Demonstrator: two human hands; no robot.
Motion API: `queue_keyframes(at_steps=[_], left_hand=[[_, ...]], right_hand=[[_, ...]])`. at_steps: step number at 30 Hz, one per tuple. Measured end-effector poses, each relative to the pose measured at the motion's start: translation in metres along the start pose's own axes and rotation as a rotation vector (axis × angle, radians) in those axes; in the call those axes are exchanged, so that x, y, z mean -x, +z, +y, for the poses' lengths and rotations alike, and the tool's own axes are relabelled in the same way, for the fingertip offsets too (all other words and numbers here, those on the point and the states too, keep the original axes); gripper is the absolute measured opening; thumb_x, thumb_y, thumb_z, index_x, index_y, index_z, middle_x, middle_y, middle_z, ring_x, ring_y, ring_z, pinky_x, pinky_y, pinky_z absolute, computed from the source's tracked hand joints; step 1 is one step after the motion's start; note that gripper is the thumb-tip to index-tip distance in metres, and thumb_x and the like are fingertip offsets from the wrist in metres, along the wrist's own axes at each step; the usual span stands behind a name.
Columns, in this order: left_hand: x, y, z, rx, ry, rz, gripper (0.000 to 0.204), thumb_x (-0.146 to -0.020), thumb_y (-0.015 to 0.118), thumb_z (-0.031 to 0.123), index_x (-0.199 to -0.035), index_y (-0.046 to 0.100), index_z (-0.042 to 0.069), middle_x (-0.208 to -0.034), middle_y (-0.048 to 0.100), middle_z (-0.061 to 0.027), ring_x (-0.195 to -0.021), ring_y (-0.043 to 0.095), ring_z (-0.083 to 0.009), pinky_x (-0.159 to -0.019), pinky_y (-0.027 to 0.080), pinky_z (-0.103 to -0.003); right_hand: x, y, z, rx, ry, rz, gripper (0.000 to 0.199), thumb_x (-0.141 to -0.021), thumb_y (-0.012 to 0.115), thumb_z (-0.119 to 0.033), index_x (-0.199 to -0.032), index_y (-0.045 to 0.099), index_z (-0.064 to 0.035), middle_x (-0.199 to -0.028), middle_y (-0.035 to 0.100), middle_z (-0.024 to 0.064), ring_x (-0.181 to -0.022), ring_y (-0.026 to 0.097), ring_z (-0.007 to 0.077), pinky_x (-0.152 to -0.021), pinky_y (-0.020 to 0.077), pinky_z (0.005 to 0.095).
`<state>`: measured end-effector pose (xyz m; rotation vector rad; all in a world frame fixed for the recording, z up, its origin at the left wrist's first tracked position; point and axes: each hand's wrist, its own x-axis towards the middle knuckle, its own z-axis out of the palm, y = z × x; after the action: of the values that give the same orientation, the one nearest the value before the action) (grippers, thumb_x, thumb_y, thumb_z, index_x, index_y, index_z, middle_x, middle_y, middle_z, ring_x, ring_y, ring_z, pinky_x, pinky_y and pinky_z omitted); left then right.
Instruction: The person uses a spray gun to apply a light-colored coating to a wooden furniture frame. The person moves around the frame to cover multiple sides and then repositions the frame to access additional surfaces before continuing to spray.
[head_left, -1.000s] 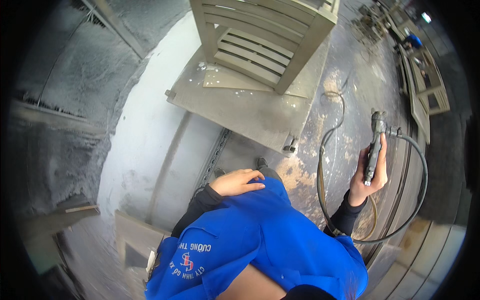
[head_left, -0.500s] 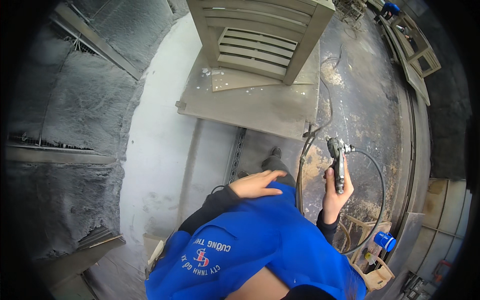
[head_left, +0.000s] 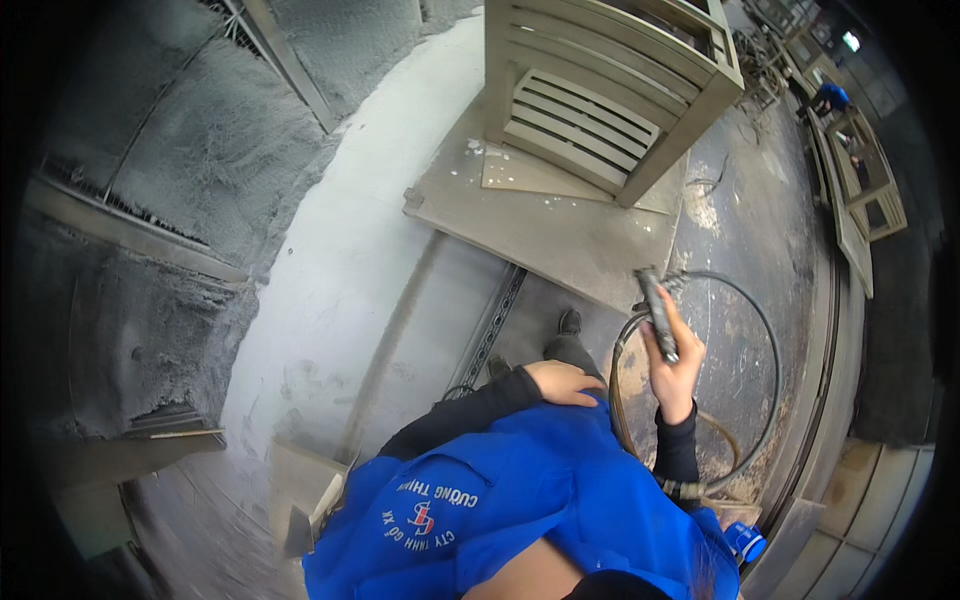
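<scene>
My right hand [head_left: 675,368] is raised in front of me and grips a grey spray gun [head_left: 657,312] by its handle. A dark hose [head_left: 765,330] loops from the gun over the floor and back toward my right side. My left hand [head_left: 565,382] rests flat on my thigh, over the blue jacket [head_left: 520,490], holding nothing. A beige slatted wooden cabinet [head_left: 600,90] stands ahead on a flat beige platform [head_left: 555,225]; the gun is near the platform's front right corner.
A dust-coated booth wall [head_left: 170,200] with metal frames runs along the left. A metal rail [head_left: 490,325] lies on the pale floor under the platform. More beige furniture frames [head_left: 865,190] stand far right, where another person in blue [head_left: 828,97] works. My shoe [head_left: 570,322] shows below the platform.
My right hand has swung the spray gun leftward and closer to the platform's corner. The view has shifted, bringing the cabinet nearer. My left hand stays on my thigh.
</scene>
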<state>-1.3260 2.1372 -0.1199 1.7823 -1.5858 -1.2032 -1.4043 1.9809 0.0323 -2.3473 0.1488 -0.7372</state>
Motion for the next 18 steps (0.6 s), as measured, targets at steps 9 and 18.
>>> queue_keyframes(at_steps=[9,18], left_hand=[[0.149,0.037,-0.037,0.294,-0.373,0.752,0.058,-0.098,0.06,0.045,-0.141,0.054,0.007,-0.131,0.06,-0.0213,-0.121,0.058,-0.0381,-0.102,0.046,-0.042],[0.163,0.113,-0.026,0.519,-0.653,0.873,0.058,-0.1,0.059,0.044,-0.141,0.054,0.004,-0.133,0.059,-0.0261,-0.124,0.057,-0.0399,-0.104,0.045,-0.043]], right_hand=[[-0.127,0.039,-0.02,0.026,-0.507,0.1,0.058,-0.08,0.077,-0.003,-0.137,0.063,-0.0066,-0.089,0.071,0.0168,-0.075,0.07,0.0325,-0.068,0.0545,0.0375],[-0.187,0.15,0.057,0.115,-0.387,-0.124,0.053,-0.087,0.074,-0.026,-0.138,0.063,-0.0234,-0.09,0.071,0.0181,-0.077,0.07,0.0372,-0.069,0.0549,0.0452]])
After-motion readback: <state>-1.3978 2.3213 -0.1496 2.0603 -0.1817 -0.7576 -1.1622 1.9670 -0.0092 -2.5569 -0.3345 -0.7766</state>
